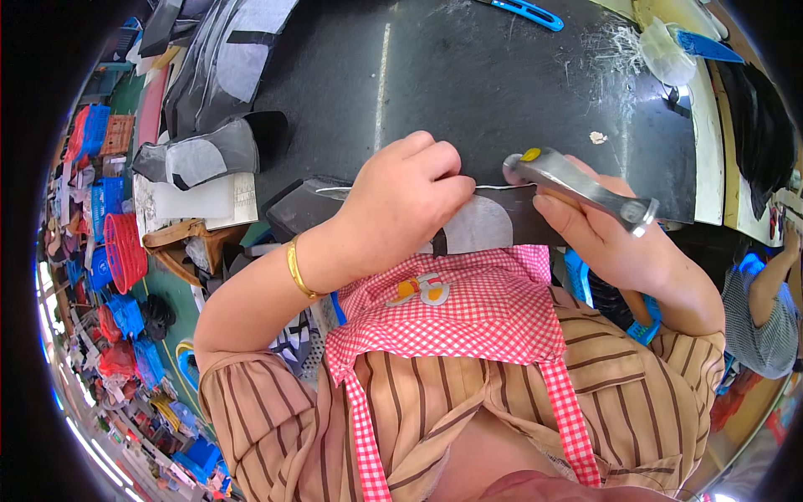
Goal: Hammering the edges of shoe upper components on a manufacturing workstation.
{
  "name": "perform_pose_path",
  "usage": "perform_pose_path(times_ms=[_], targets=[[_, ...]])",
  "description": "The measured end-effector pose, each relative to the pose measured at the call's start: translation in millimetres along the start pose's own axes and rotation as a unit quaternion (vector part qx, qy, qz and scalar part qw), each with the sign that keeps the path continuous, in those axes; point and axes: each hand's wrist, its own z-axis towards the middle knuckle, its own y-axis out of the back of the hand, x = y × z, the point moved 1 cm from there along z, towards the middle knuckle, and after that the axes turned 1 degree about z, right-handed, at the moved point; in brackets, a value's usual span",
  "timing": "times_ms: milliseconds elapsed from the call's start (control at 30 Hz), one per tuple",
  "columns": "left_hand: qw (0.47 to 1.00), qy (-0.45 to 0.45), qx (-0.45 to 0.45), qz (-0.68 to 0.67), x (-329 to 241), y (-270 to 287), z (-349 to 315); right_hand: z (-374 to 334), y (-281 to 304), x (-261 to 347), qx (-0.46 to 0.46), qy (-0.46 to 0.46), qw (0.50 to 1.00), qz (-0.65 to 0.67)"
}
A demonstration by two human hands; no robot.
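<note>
At the near edge of the black work table lies a dark, flat cut piece, shaped like a shoe upper, with a pale rounded patch. A thin white line, cord or folded edge, runs along its far edge. My left hand is closed at that edge, its fingertips pinching the piece. Wrapped in my right hand is a metal hammer; its round face sits just over the edge, right of my left hand. Whether it touches cannot be told. The hammer's handle is mostly hidden by my palm.
Similar dark pieces with pale patches are piled at the left. A blue cutter knife lies at the far edge. Far right stands a whitish plastic container beside a blue blade-like tool. Another person's arm shows at right.
</note>
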Motion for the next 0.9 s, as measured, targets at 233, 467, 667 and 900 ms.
perform_pose_path(times_ms=[233,467,667,900], targets=[[0.992,0.071,-0.014,-0.108,16.2,12.7,-3.6,8.2,-10.9,-4.3,0.045,-0.009,0.999,-0.002],[0.998,-0.040,-0.037,0.008,10.9,4.8,-20.2,16.6,-23.3,-2.2,0.042,0.041,0.998,0.039],[0.996,-0.055,-0.059,0.038,10.9,7.9,-27.5,31.2,-22.8,10.0,0.059,0.029,0.998,-0.005],[0.997,0.055,0.012,-0.051,21.0,27.2,-40.3,37.3,-23.8,22.8,0.090,-0.052,0.993,-0.049]])
